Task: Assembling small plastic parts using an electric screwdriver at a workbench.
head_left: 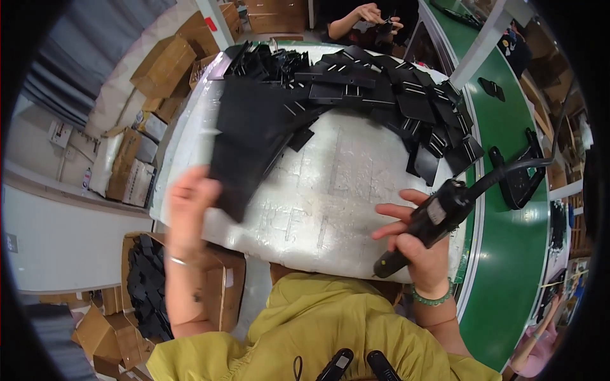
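Observation:
My left hand (194,197), a little smeared by motion, grips the lower left edge of a flat black panel (244,140). The panel is blurred too and tilts over the left part of the white wrapped table. Across my right palm lies a black electric screwdriver (438,213) with a cable at its upper end. The thumb of my right hand (427,254) presses on its body while some fingers stick out to the left. Beyond both hands, overlapping black plastic plates (416,98) with light metal strips form an arc.
A heap of small black parts (270,63) lies at the table's far left. To the right runs a green work surface (502,254) with a black frame-like part (521,171). A cardboard box (225,286) of black pieces stands below left. Another person's hands (375,16) work at the far side.

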The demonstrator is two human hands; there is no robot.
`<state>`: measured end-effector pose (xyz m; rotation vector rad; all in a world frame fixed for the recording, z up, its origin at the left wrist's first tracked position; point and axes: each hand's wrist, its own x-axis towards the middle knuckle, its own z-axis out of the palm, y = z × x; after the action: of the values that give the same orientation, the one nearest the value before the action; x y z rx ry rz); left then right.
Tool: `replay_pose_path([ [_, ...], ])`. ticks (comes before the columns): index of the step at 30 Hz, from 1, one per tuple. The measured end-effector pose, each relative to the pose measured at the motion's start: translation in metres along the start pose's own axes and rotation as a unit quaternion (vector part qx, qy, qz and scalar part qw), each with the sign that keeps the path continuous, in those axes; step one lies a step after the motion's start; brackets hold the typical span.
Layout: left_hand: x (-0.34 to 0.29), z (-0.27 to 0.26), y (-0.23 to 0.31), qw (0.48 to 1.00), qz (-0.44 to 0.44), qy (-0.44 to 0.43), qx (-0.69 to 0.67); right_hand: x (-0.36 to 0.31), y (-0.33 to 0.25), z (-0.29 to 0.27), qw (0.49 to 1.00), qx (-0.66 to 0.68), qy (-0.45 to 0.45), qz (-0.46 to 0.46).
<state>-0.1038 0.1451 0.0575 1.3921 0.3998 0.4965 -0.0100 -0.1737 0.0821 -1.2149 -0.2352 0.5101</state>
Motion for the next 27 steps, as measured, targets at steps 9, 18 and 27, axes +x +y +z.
replay_pose_path([
  [9,0.054,-0.179,-0.013,0.859,-0.25,0.057,0.444,-0.001,-0.011,-0.039,0.989,-0.008,0.135,-0.053],
  [18,0.206,0.094,0.013,0.794,0.26,-0.287,0.469,-0.022,-0.017,-0.038,0.974,-0.001,0.188,-0.124],
  [27,0.295,0.171,-0.038,0.734,0.163,-0.433,0.497,-0.076,-0.027,-0.076,0.923,-0.023,0.345,-0.17],
])
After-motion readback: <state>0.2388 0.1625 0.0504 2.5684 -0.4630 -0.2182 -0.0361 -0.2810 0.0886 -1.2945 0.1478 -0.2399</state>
